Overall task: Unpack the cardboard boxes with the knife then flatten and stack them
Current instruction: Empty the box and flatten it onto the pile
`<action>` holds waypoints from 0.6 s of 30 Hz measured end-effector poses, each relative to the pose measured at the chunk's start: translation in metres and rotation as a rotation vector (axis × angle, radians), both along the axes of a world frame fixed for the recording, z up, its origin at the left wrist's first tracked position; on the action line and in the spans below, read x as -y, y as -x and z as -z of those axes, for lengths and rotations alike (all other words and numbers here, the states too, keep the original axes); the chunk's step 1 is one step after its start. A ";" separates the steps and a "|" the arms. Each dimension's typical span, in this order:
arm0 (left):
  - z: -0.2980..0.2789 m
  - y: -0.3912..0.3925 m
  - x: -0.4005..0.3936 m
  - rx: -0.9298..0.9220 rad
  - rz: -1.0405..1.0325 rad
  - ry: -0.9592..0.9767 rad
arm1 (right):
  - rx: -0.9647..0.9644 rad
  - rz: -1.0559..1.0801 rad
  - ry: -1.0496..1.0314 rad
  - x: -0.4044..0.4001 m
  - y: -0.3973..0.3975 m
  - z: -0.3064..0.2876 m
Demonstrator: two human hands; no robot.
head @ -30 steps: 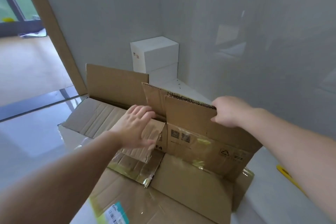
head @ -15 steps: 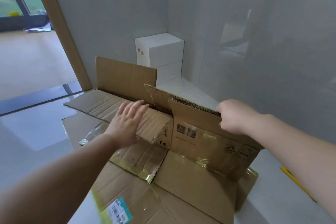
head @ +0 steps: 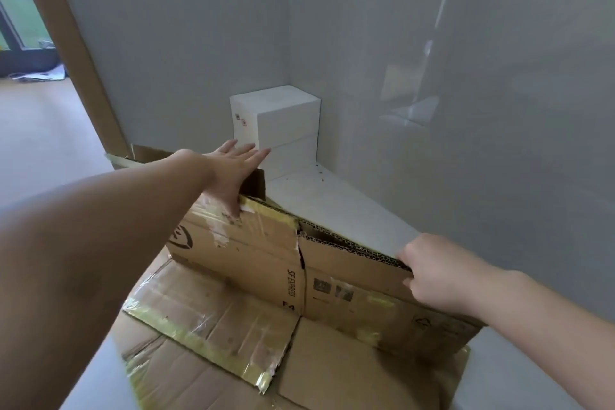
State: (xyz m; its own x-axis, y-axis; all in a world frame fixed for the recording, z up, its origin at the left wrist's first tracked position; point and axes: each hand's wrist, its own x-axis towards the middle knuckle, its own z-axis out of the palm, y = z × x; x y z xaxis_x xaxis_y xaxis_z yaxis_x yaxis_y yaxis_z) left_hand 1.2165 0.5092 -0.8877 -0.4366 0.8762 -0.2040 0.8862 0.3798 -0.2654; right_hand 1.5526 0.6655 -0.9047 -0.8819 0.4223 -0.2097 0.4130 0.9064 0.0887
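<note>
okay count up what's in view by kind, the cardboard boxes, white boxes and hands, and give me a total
Brown cardboard box, cut open, panels partly raised: 1
White boxes, upper on lower: 2
Hands, left hand and right hand: 2
Total: 5

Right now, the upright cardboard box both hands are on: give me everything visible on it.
The cardboard box is brown corrugated board, opened out, its panels standing on edge over flattened cardboard. Yellowish tape and clear film cling to its top edge and lower flaps. Dark print, small labels and a vertical tear or seam at mid panel show. The left hand, fingers straight, presses its top left edge; the right hand grips the top edge on the right. The white boxes stand behind it in the corner.
</note>
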 end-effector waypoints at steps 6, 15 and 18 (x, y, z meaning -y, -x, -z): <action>0.001 0.002 -0.003 0.163 0.016 -0.079 | -0.066 0.059 -0.032 -0.010 0.004 0.004; -0.067 -0.008 -0.029 -0.388 -0.003 -0.517 | -0.277 0.102 -0.233 -0.026 0.014 -0.088; -0.109 -0.009 -0.038 -0.369 -0.014 -0.767 | -0.307 0.018 -0.415 -0.018 0.008 -0.134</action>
